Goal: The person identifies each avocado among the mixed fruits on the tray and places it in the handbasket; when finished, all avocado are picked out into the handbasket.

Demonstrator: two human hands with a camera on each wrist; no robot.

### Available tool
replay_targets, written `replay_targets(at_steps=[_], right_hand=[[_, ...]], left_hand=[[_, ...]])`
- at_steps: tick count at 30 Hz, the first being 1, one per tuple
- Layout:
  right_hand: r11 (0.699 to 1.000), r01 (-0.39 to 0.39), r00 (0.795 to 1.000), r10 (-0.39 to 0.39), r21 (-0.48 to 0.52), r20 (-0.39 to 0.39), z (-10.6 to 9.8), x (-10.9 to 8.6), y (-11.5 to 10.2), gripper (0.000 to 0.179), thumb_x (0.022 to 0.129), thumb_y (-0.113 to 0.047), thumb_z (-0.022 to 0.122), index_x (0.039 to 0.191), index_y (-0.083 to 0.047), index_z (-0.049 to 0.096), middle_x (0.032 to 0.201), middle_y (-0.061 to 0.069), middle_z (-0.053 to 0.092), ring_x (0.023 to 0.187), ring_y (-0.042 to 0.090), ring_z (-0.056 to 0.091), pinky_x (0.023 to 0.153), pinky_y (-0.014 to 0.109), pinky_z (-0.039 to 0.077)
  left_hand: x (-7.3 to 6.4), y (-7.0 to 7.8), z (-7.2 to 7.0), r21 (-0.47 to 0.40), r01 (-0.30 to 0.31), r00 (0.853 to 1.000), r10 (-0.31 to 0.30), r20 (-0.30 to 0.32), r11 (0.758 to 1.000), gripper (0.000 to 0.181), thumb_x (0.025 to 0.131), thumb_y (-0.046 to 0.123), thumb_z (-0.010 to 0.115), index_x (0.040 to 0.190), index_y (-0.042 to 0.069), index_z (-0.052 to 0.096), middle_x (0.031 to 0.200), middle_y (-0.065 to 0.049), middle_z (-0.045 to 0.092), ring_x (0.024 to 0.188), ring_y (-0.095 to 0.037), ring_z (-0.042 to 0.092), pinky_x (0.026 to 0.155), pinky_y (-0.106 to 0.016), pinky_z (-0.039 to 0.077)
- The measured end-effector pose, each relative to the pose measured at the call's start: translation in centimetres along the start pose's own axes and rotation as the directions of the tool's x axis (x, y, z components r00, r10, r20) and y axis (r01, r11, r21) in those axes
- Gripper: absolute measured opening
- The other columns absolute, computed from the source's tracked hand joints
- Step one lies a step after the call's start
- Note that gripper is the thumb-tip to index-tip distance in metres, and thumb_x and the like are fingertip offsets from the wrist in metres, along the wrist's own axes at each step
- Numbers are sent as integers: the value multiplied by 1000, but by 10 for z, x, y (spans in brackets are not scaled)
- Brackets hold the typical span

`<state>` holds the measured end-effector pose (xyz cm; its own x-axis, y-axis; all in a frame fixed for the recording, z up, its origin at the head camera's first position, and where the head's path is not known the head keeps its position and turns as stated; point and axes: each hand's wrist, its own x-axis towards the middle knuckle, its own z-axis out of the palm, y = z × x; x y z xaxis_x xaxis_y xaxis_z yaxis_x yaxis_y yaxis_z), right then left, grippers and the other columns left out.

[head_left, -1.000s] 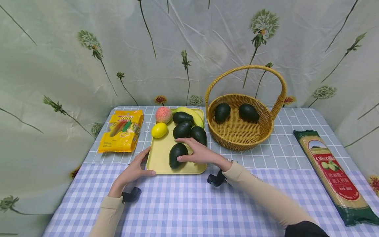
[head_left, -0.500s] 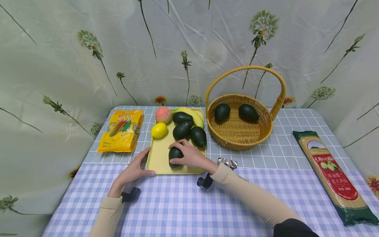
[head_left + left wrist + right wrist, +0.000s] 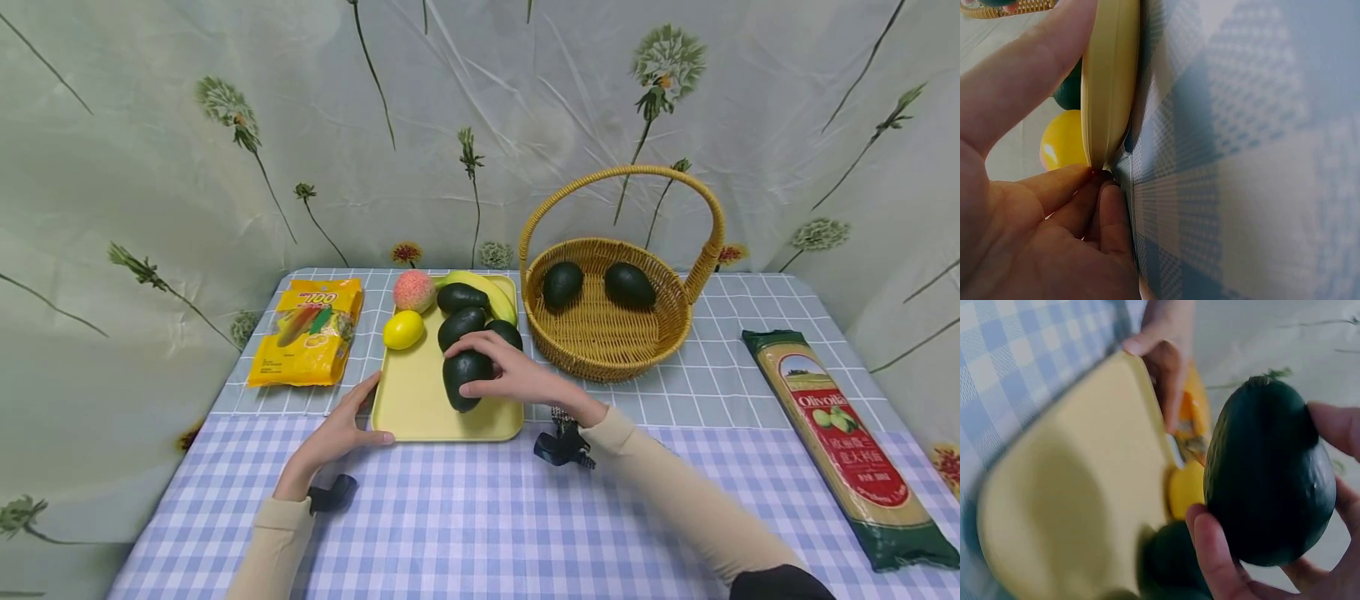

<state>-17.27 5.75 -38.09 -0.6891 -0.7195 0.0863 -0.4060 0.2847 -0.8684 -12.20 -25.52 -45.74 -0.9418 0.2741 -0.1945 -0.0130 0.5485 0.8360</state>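
The held avocado (image 3: 465,382) is gripped between the thumb and fingers of the right hand (image 3: 519,379) and is supported clear of the yellow tray (image 3: 408,404), above its surface. The left hand (image 3: 341,429) is positioned at the near left corner, thumb and fingers spread wide, with the tray rim contacted. Three further avocados (image 3: 462,299), a lemon (image 3: 403,330), a pink fruit (image 3: 414,291) and a banana (image 3: 498,298) are grouped toward the far end. Two avocados are contained in the wicker basket (image 3: 607,348), located right of the tray.
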Motion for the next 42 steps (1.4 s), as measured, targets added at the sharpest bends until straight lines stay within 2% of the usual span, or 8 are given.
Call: replay_targets(at_steps=[7, 12, 21, 24, 26, 28, 34, 42], right_hand=[[996, -9, 999, 11, 84, -30, -41, -21, 3, 47, 90, -20, 67, 134, -19, 51, 136, 8, 36, 117, 26, 43, 90, 42, 45], [986, -66, 994, 79, 154, -81, -72, -38, 16, 53, 92, -18, 65, 140, -20, 42, 141, 6, 31, 112, 34, 52, 87, 43, 48], [968, -178, 962, 209, 176, -178, -128, -63, 40, 57, 94, -19, 62, 144, -16, 35, 145, 12, 25, 115, 37, 50, 92, 52, 46], [966, -205, 950, 236, 159, -206, -142, -68, 48, 56, 94, -16, 62, 144, -13, 36, 144, 13, 27, 116, 33, 46, 89, 45, 49], [964, -229, 941, 255, 136, -222, -150, -69, 51, 55, 93, -16, 62, 143, -12, 38, 144, 12, 28, 117, 31, 44, 87, 39, 50], [961, -249, 934, 271, 118, -233, -157, -70, 54, 54, 93, -15, 63, 142, -12, 40, 144, 11, 29, 117, 30, 43, 85, 37, 51], [949, -291, 925, 311, 123, -217, -171, -66, 59, 56, 93, -13, 63, 143, -11, 37, 146, 12, 26, 118, 33, 43, 89, 50, 48], [934, -352, 917, 357, 62, -178, -181, -58, 64, 59, 93, -13, 62, 145, -10, 33, 148, 16, 22, 114, 36, 47, 85, 47, 51]], left_hand=[[0, 0, 1, -23, 11, 1000, -11, -1, 1000, 110, 72, 24, 85, 153, 2, 13, 155, -23, 14, 139, -41, 19, 111, -56, 15], [-1, 0, 0, -19, 13, 1000, -13, 0, 1000, 110, 73, 25, 85, 153, 2, 13, 155, -23, 14, 138, -41, 20, 110, -56, 17], [0, 0, 0, -19, 21, 1000, -21, 0, 1000, 110, 73, 25, 85, 153, 3, 13, 155, -23, 14, 138, -41, 21, 110, -56, 16], [0, 0, 0, -19, 18, 1000, -18, 0, 1000, 110, 73, 25, 85, 153, 2, 13, 155, -23, 15, 138, -41, 21, 110, -56, 16], [0, 0, 0, -19, 16, 1000, -16, -2, 1000, 110, 73, 24, 85, 153, 3, 13, 155, -23, 15, 138, -41, 21, 110, -57, 16], [0, 0, 1, -15, 14, 1000, -14, -3, 1000, 110, 73, 24, 85, 153, 2, 13, 155, -23, 15, 138, -41, 21, 110, -57, 16], [-1, 0, 1, 4, 22, 1000, -22, -5, 1000, 110, 73, 26, 85, 153, 2, 13, 155, -23, 15, 137, -42, 22, 110, -57, 17], [-1, -1, 1, -12, 17, 1000, -17, -5, 1000, 110, 72, 25, 85, 153, 2, 13, 155, -23, 15, 138, -41, 21, 110, -57, 16]])
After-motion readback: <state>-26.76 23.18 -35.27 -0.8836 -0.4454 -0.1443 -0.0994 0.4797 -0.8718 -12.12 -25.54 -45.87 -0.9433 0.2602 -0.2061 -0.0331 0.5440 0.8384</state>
